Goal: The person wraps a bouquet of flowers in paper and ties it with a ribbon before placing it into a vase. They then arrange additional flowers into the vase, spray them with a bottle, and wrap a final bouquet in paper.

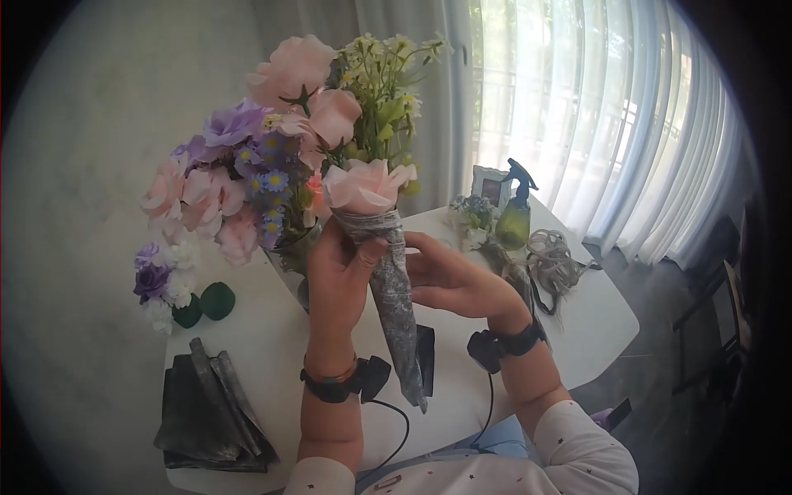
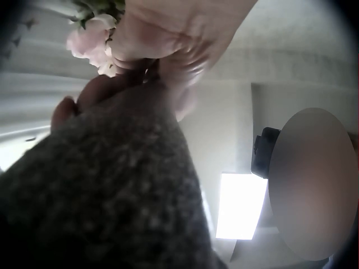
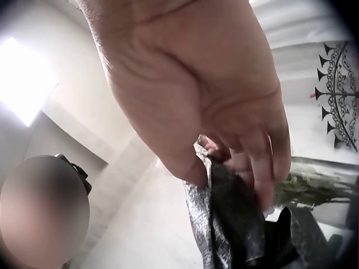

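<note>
A pink rose [image 1: 363,186] sits in the top of a narrow cone of grey mottled wrapping paper [image 1: 394,322]. My left hand [image 1: 337,276] grips the cone just under the bloom, thumb across its front. From the other side my right hand [image 1: 458,280] holds the cone's edge. In the right wrist view, that thumb presses the dark wrapper [image 3: 235,224] on one side, with fingers on the other. The wrapper [image 2: 112,185] fills much of the left wrist view, below the left hand [image 2: 168,33]. The cone's tip points down toward my body.
Pink and purple flowers [image 1: 219,194] fill a vase behind the left hand. Folded dark paper sheets [image 1: 202,412] lie at the left front of the white table [image 1: 313,450]. Small purple and white blooms [image 1: 161,276], a green spray bottle [image 1: 515,219] and a grey ribbon bundle [image 1: 554,260] are farther back.
</note>
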Motion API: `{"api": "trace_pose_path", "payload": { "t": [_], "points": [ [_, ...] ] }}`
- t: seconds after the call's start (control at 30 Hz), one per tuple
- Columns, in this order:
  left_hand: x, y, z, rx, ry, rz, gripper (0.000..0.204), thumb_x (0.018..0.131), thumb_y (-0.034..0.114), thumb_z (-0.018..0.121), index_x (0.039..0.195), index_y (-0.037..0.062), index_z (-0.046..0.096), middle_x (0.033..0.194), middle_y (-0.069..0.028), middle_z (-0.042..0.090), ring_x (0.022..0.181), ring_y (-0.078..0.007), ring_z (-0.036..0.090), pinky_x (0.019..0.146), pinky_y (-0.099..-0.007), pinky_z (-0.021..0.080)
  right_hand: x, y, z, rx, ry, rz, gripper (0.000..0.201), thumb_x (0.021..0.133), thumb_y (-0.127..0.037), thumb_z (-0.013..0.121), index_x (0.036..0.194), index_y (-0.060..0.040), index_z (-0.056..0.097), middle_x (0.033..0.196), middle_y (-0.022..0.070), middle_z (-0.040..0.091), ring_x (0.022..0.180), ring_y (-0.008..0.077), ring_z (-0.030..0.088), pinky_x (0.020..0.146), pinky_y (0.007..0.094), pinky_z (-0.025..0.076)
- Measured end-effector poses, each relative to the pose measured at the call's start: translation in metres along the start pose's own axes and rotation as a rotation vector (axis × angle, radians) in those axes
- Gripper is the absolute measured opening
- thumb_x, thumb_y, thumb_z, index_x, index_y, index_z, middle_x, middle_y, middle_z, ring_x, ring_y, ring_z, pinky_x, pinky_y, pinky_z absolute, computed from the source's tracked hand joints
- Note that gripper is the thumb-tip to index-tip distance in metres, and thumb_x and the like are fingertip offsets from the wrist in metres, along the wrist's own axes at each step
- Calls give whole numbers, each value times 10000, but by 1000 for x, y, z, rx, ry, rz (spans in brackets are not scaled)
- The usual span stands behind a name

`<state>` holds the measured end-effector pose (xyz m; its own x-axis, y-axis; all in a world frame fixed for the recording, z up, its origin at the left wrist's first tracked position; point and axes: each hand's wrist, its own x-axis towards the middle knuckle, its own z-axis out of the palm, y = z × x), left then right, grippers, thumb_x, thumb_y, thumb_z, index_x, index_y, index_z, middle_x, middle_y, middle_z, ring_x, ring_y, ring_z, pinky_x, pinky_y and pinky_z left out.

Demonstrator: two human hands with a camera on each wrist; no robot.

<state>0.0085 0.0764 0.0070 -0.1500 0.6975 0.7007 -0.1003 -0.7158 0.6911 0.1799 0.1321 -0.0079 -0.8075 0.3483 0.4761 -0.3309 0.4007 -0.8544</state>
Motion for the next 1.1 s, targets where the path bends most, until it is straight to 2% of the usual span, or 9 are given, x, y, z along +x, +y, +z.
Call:
{"api": "trace_pose_path", "payload": {
  "t": [0.13,0.23,0.3,0.47,0.77,0.83,0.87,0.93,1.1],
  "points": [
    [0,-5,-3,-62,38,-10,399,930,216,602,1217,-31,475,1085,-72,574,978,-123,535,856,-268,441,10,-6,25,374,123,4,664,894,-34,574,1433,-33,188,1133,89,501,1048,124,524,888,268,441],
    [4,-7,0,59,103,-5,420,938,215,585,1255,-28,455,1035,-70,573,936,-139,547,831,-282,453,15,1,30,234,253,-112,681,880,-35,601,1437,-39,209,1136,75,481,1089,130,514,907,259,436],
    [7,-14,-1,592,145,385,484,924,226,603,1299,-20,421,980,-72,562,893,-151,556,805,-299,460,12,1,28,74,371,-134,671,872,-35,615,1427,-39,239,1130,71,483,1079,129,517,898,261,441],
    [-1,-4,16,490,-18,49,536,861,116,662,1299,-13,382,951,-76,551,872,-147,556,796,-301,464,7,10,17,-222,584,-185,634,851,-34,649,1392,-40,318,1067,53,487,1015,115,532,872,253,446],
    [3,0,27,56,98,112,381,813,-130,397,1162,-9,491,901,-69,555,838,-113,548,807,-247,435,4,0,12,582,395,-67,574,933,-82,500,1449,-71,247,1300,108,454,1153,141,476,975,269,394],
    [3,1,12,678,-127,273,281,799,-134,377,935,-8,588,856,-54,544,770,-104,512,737,-224,408,6,4,14,550,410,-76,585,939,-107,478,1462,-70,219,1336,116,427,1186,149,455,998,271,372],
    [2,0,12,678,-135,272,281,799,-134,377,935,-8,588,856,-54,544,770,-104,512,737,-224,408,6,6,15,517,419,-76,596,945,-132,457,1474,-68,190,1372,124,400,1219,156,435,1022,274,351],
    [1,-3,13,467,-37,116,230,786,-122,393,783,-12,594,820,-44,525,712,-90,462,659,-205,357,5,8,14,515,407,-72,610,945,-159,449,1478,-55,173,1395,127,376,1239,160,418,1036,278,333],
    [-3,-8,1,200,-19,23,204,746,-85,375,816,-31,559,893,-39,530,766,-64,458,688,-170,336,8,25,2,737,251,-189,651,942,-223,440,1480,-12,140,1432,127,343,1267,161,395,1063,287,299]
  ]
}}
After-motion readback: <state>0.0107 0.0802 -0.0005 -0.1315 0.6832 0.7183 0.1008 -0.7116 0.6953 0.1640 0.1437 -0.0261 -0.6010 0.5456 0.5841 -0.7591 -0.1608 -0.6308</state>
